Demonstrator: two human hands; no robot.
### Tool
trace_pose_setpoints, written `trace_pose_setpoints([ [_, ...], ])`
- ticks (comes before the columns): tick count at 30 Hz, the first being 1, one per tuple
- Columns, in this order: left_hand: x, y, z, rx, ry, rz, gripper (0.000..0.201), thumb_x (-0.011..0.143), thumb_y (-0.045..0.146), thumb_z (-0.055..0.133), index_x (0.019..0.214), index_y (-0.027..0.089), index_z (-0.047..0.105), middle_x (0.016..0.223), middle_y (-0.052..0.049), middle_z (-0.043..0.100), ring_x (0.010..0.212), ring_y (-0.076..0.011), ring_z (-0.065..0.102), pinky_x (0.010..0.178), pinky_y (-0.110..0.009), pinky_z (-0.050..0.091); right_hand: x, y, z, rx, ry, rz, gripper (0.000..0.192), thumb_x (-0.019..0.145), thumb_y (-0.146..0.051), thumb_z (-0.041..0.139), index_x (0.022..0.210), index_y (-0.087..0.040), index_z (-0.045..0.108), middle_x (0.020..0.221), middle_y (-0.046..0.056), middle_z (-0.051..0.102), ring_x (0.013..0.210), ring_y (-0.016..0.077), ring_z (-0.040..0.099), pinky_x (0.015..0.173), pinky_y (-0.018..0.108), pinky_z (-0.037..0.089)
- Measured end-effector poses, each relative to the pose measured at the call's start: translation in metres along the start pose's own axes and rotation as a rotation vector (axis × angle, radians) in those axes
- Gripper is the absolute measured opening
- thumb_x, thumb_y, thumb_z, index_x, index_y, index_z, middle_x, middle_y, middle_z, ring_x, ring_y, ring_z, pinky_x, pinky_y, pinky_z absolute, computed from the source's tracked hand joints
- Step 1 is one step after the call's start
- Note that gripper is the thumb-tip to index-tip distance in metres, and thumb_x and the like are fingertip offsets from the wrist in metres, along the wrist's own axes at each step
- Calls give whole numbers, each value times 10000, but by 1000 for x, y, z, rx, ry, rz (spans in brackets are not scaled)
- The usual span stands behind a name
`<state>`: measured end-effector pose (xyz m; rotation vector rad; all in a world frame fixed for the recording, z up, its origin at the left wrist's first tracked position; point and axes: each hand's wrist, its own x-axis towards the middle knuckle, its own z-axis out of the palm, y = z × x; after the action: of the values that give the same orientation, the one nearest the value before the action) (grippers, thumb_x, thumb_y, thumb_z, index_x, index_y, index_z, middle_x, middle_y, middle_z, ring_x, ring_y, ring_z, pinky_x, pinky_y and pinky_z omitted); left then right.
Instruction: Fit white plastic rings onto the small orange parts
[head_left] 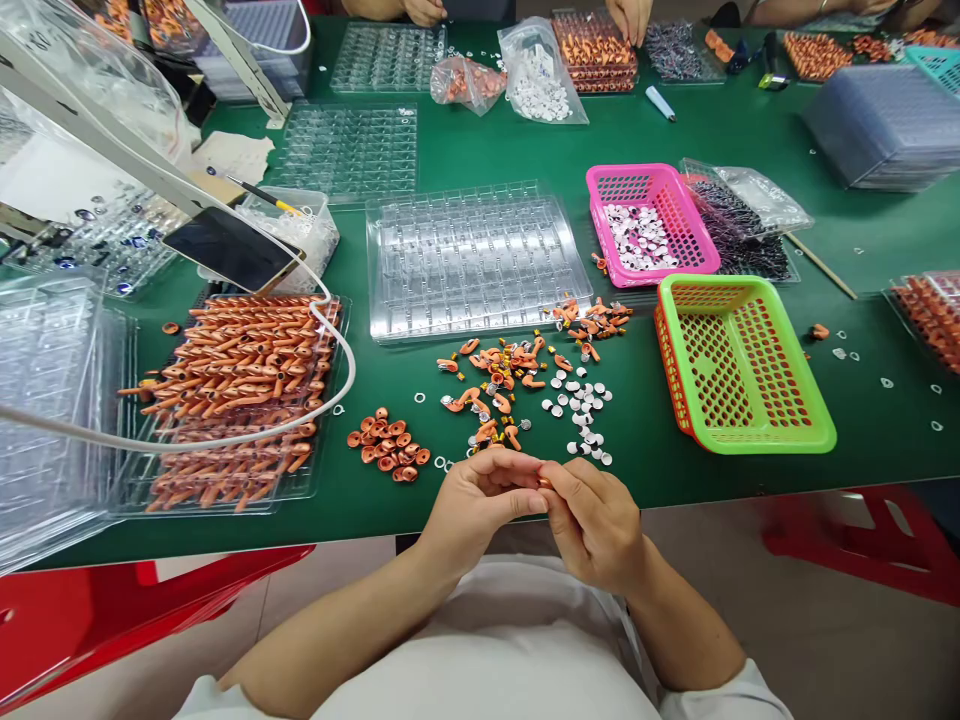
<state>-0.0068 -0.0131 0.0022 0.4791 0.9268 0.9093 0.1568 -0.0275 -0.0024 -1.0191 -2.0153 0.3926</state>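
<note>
Just past the table's near edge, my left hand [484, 500] and my right hand [596, 520] meet fingertip to fingertip. Both are closed on a small copper-orange part [544, 483], mostly hidden by the fingers. Beyond them lies a loose pile of orange curved pieces [506, 365] with yellow bits among them. White round caps [589, 400] are scattered to its right. Left of my hands sits a cluster of copper-coloured cup-shaped pieces [388, 445].
A clear plastic tray [472, 260] lies behind the pile. On the right stand a green basket [750, 440] and a pink basket [611, 240] holding white pieces. Trays of orange parts [247, 370], a phone [232, 248] and a white cable [349, 365] are left. Co-workers' hands [630, 18] show opposite.
</note>
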Motion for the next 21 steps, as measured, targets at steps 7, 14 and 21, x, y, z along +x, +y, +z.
trace_pose_setpoints([
  [7,-4,3,0,-6,-21,-12,267,580,128,907,801,182,767,744,-3,770,687,-113,710,684,-194,588,-2,-2,1,44,43,-30,410,917,-79,475,1324,-121,495,850,105,669,666,179,600,528,289,495],
  [14,0,5,-1,21,-22,-7,254,612,127,886,817,173,745,758,-3,760,714,-110,701,698,-193,568,2,1,4,79,35,37,378,914,-76,483,1280,-154,538,847,93,670,669,185,608,542,291,497],
  [21,2,20,-1,361,2,134,417,646,167,849,1039,176,711,710,2,709,675,-126,659,700,-240,541,7,0,9,262,52,333,233,928,-123,535,1094,-206,677,821,39,692,693,157,650,608,243,542],
])
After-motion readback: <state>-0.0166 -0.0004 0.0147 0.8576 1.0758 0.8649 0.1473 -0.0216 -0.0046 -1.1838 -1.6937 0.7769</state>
